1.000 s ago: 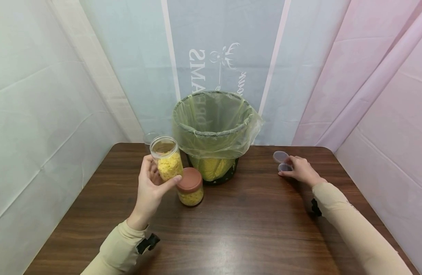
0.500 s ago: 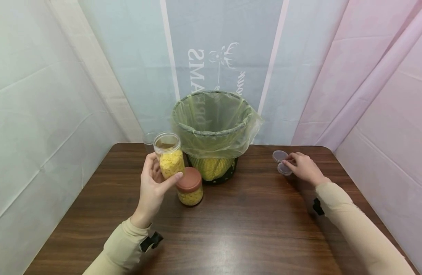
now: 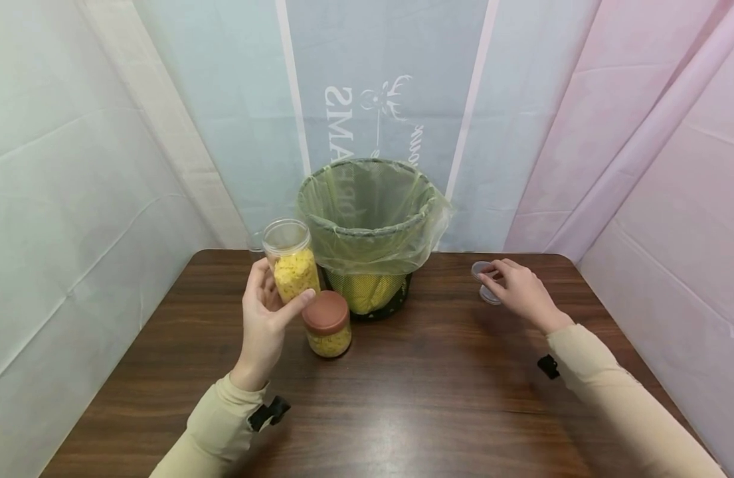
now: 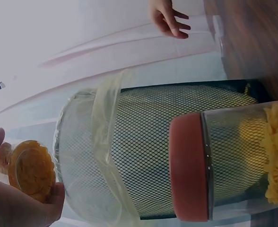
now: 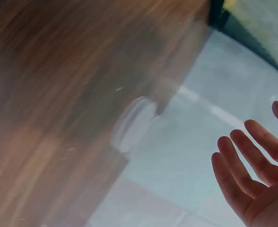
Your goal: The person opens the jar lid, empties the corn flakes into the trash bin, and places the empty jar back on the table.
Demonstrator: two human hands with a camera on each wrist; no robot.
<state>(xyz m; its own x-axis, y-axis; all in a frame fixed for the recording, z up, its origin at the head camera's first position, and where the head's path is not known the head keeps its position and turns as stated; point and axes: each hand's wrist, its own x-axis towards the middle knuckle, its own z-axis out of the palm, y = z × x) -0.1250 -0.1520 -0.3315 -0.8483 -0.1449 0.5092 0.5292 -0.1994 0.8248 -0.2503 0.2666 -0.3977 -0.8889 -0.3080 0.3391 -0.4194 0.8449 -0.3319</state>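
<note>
My left hand (image 3: 264, 325) grips a clear lidless jar (image 3: 296, 273) partly filled with yellow flakes, held up and slightly tilted. In the left wrist view the amber-looking bottom of this jar (image 4: 32, 170) shows between thumb and fingers. Just below it a second jar (image 3: 327, 328) of yellow flakes stands on the table with a reddish-brown lid (image 4: 191, 168) on. My right hand (image 3: 522, 292) hovers above two clear round lids (image 3: 489, 295) lying at the table's back right. In the right wrist view its fingers (image 5: 255, 161) are loosely spread, holding nothing, apart from the lids (image 5: 135, 124).
A mesh bin (image 3: 375, 292) lined with a thin yellowish bag (image 3: 367, 252) stands at the back middle, something yellow showing through its lower part. Another clear container (image 3: 254, 241) is mostly hidden behind the held jar. Fabric curtains (image 3: 181, 86) surround the wooden table (image 3: 426, 398) behind and at both sides.
My right hand has let go of the near clear lid and lifted off the lids. The left hand has raised the lidless jar slightly.
</note>
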